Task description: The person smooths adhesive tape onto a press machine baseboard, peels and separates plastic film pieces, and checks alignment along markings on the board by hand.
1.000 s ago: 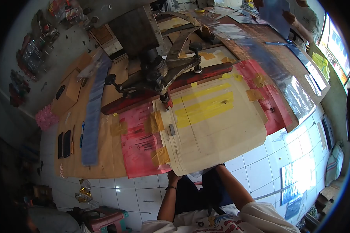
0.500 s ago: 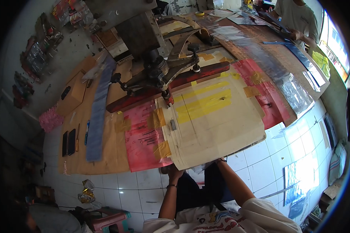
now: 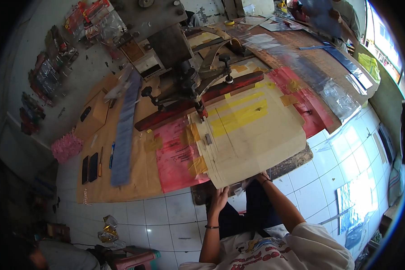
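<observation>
My left hand [image 3: 219, 198] is at the near edge of the cream board [image 3: 256, 150], its fingers partly under the edge. My right hand [image 3: 262, 177] is at the same edge farther right, mostly hidden beneath the board. Yellow tape strips [image 3: 240, 117] and a small grey piece [image 3: 208, 138] lie on the board. Red sheets [image 3: 177, 155] with brown tape flank it. Along its far edge runs a red bar [image 3: 166, 116] under a black metal press [image 3: 187, 81]. A dark worn surface [image 3: 292, 163] shows below the board.
Two dark phones [image 3: 93, 166], a blue pen [image 3: 112, 155] and a long blue-grey strip [image 3: 127, 135] lie at the left. Clear plastic [image 3: 342, 103] sits on the right. Another person [image 3: 346, 18] stands at the back right; someone else [image 3: 63, 256] is at the lower left.
The view has shifted, moving the table contents rightward on the left side. More of the dark surface under the board's near edge shows, and my left hand's fingers are more visible.
</observation>
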Demonstrator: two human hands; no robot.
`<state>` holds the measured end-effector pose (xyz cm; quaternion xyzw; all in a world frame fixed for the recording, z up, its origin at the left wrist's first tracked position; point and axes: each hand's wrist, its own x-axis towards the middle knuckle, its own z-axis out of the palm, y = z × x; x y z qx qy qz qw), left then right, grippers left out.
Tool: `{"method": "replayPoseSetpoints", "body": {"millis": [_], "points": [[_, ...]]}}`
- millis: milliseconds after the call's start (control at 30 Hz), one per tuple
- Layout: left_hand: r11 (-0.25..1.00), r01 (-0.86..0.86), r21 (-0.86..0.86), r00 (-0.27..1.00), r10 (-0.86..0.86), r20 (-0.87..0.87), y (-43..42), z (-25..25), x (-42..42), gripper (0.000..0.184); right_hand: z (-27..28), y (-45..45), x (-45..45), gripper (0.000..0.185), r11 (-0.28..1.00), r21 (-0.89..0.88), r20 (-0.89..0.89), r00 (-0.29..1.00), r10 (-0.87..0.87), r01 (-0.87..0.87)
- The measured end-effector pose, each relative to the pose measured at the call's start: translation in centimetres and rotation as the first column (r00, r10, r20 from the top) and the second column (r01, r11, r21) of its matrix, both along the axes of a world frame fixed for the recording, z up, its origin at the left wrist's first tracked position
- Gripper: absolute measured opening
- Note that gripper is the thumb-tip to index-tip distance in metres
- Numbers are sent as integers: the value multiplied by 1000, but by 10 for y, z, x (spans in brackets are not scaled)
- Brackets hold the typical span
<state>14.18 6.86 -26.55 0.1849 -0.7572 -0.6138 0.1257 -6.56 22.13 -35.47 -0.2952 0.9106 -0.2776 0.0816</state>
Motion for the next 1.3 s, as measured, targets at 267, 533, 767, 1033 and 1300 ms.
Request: {"method": "replayPoseSetpoints", "body": {"millis": [267,533,767,1033,1300], "points": [[986,115,119,950,-74,-304,17,15,14,44,101,47,45,27,653,-642,111,891,-439,402],[865,330,377,938,-256,-233,39,147,10,48,292,73,81,8,481,-877,-307,790,-531,-18],[856,398,330,912,-330,-245,45,164,2,39,363,-9,10,37,914,-274,-315,926,209,-299],[856,320,405,935,-217,-281,43,171,3,37,336,-37,-9,55,983,22,-437,883,174,-183],[806,308,506,948,-212,-238,51,173,-3,32,364,29,59,20,956,-65,-293,922,255,-285]]}}
